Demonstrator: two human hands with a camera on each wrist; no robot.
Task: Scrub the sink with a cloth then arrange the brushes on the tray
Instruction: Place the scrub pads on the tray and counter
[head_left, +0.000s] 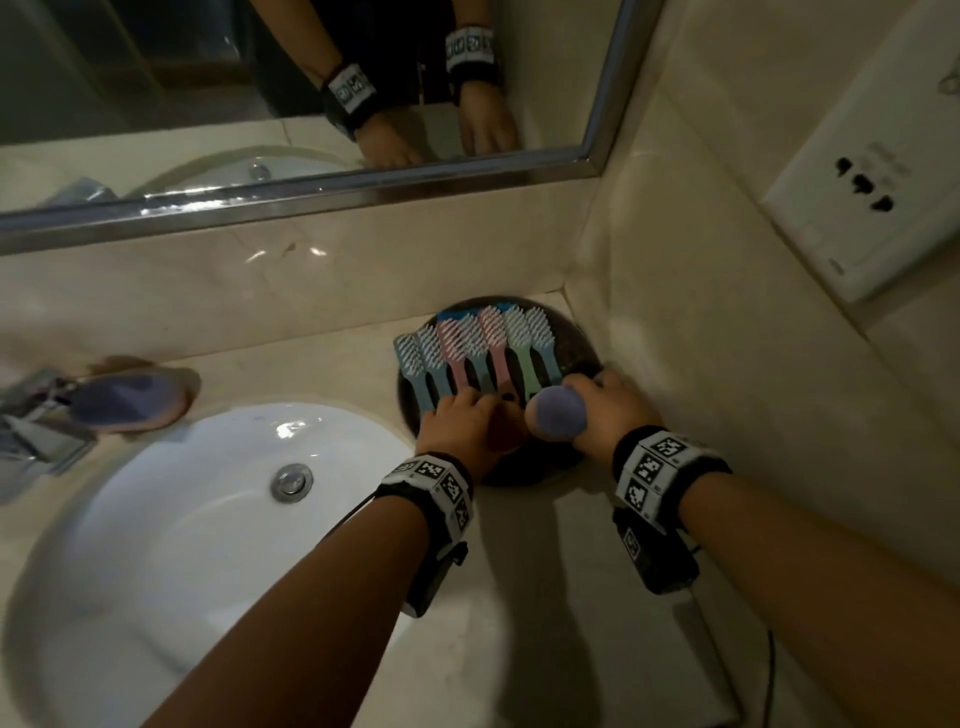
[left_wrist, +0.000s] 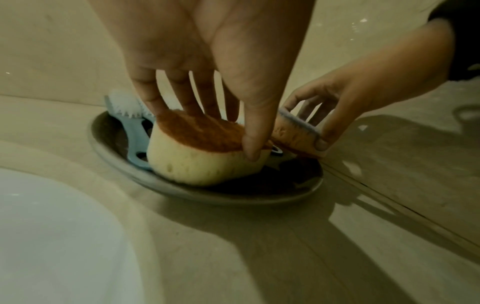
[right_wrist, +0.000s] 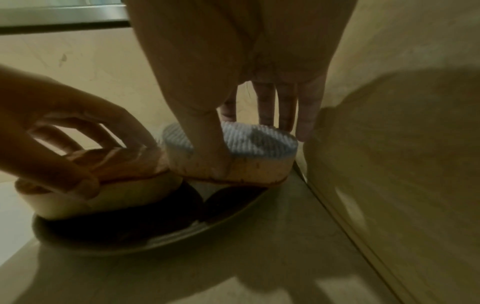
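Observation:
A dark round tray (head_left: 574, 343) sits in the counter's corner, with several pastel brushes (head_left: 478, 348) laid side by side on it, bristles up. My left hand (head_left: 467, 410) pinches an orange-topped cream sponge (left_wrist: 202, 152) that rests on the tray's near part (left_wrist: 233, 195), over the brush handles. My right hand (head_left: 597, 400) grips a purple-topped sponge (head_left: 558, 418) by its sides. In the right wrist view this sponge (right_wrist: 259, 166) is held tilted over the tray's right edge (right_wrist: 155, 240), touching the orange sponge (right_wrist: 116, 185).
The white sink (head_left: 182, 545) with its drain plug (head_left: 292, 480) lies left of the tray. A faucet (head_left: 31, 426) and another purple pad (head_left: 130, 397) sit at the far left. The side wall with a socket (head_left: 857, 182) stands close on the right; a mirror hangs behind.

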